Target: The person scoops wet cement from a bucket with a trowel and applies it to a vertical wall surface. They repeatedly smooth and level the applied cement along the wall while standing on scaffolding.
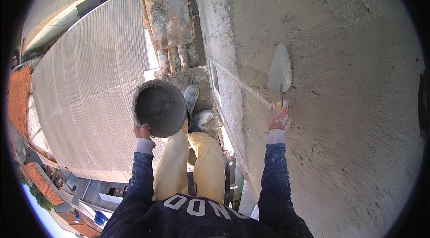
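My left hand (pixel 143 132) is closed on the near rim of a round, dark bucket (pixel 136 99), which is tilted so its mouth faces up toward me. Wet grey mortar (pixel 160 106) lies inside it. Out to the right, my right hand (pixel 279 117) grips the wooden handle of a pointed trowel (pixel 280 70). The trowel's blade is smeared grey and points away from me, over the plastered wall (pixel 340 103); whether it touches the surface I cannot tell. The fingertips of my left hand are partly hidden by the rim.
I stand on a narrow mortar-stained platform (pixel 197 79), high beside the wall. Beyond my feet a crusted board (pixel 170 9) rests on wooden poles (pixel 182 56). A large corrugated roof (pixel 94 85) spreads below on the left. A pale ledge (pixel 230 81) runs along the wall's foot.
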A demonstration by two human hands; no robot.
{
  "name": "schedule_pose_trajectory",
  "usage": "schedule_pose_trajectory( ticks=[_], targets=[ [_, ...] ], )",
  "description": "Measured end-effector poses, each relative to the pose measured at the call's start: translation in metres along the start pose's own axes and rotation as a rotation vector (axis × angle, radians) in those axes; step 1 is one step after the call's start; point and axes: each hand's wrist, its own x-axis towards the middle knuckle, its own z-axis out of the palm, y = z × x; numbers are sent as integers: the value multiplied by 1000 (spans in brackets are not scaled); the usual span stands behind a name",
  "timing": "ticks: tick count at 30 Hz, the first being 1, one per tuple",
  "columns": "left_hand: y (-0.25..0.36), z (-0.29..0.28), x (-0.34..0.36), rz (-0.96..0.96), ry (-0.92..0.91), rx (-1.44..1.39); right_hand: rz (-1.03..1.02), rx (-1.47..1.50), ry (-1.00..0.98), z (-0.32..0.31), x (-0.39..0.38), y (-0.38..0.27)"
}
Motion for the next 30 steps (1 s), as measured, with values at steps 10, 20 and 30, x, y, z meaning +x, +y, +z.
schedule_pose_trajectory(
  ticks=[10,20,30],
  targets=[
    [20,-35,-16,-66,4,-143,-554,505,-420,-156,-80,-121],
    [14,-62,-28,188,-38,-278,-36,396,17,-124,-26,-53],
    [70,-25,-104,307,-43,-149,-385,317,-392,-183,-214,-10]
  ],
)
